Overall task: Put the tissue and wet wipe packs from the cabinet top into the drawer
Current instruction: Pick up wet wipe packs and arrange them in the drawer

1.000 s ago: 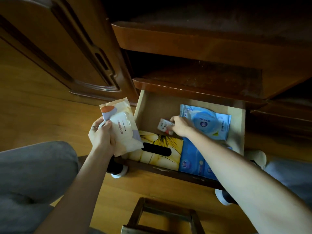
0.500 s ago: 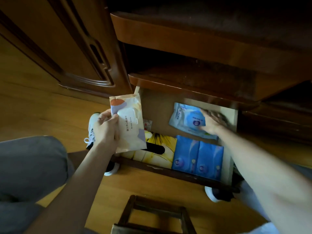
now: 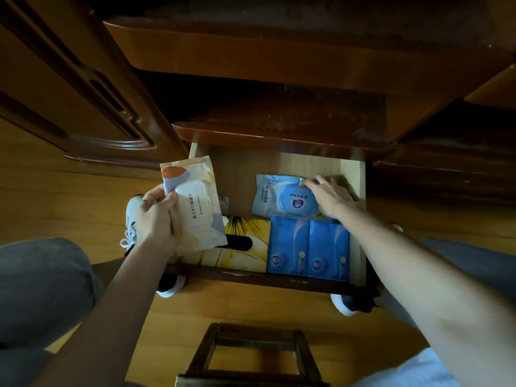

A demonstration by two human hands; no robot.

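Beige wipe pack [image 3: 195,208] was held above the drawer's [image 3: 358,219] left front, over the yellow tissue box [image 3: 245,247]. Left hand [image 3: 156,219] gripped its left edge, thumb on the hard flip lid. Pack looked soft, light and slick; best held by the lid or across the body. Right hand [image 3: 329,196] lay with fingers mostly straight on the blue wipe pack [image 3: 282,199] at the drawer's back; any grip was unclear. Two blue tissue packs [image 3: 307,247] lay in front.

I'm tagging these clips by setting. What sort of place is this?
Probably a room in a home: a dark wooden cabinet with an open drawer of tissue packs, standing on a wood floor.
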